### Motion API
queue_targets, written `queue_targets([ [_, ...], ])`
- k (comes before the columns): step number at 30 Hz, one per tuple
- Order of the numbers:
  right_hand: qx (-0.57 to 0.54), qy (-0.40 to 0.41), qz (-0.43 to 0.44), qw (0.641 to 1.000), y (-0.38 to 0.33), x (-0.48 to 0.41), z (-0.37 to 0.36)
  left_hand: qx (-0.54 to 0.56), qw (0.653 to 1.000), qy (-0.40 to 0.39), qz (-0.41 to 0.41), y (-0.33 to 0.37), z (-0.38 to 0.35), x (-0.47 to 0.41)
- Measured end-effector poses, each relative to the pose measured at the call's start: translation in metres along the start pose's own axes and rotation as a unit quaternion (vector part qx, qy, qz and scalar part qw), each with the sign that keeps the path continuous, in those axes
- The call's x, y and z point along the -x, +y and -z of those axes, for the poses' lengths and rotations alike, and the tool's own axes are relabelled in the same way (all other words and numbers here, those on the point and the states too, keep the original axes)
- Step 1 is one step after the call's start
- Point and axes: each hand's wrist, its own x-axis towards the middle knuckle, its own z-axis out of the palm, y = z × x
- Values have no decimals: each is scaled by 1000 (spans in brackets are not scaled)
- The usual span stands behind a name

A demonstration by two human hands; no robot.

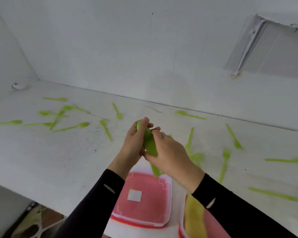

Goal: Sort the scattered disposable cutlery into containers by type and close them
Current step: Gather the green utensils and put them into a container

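The bundle of green plastic cutlery [149, 143], judged light, slick and brittle, is clasped by the left hand [133, 140] and right hand [170, 156] and is best held mid-handle.

Black long sleeves [93, 205], each with a small slit [109, 188]

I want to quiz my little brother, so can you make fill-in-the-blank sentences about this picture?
The left hand and right hand grip a bundle of plastic cutlery coloured ____.
The square sticker on the red-lidded clear plastic container is ____.
The person's long sleeves are ____.
Missing words: green, white, black.
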Motion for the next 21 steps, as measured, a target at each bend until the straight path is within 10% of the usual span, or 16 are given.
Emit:
queue_targets([
  [10, -124, -178, -46, 975, -45, 15, -18, -86, 994, 59, -44, -7, 80, 38],
  [16, -78, -302, -61, 948, -39, 39, -50, -329, 942, 64, -23, -47, 124, 49],
  [21, -21, -298, -63, 952, -37, 44, -68, -295, 951, 94, -27, -57, 120, 50],
])
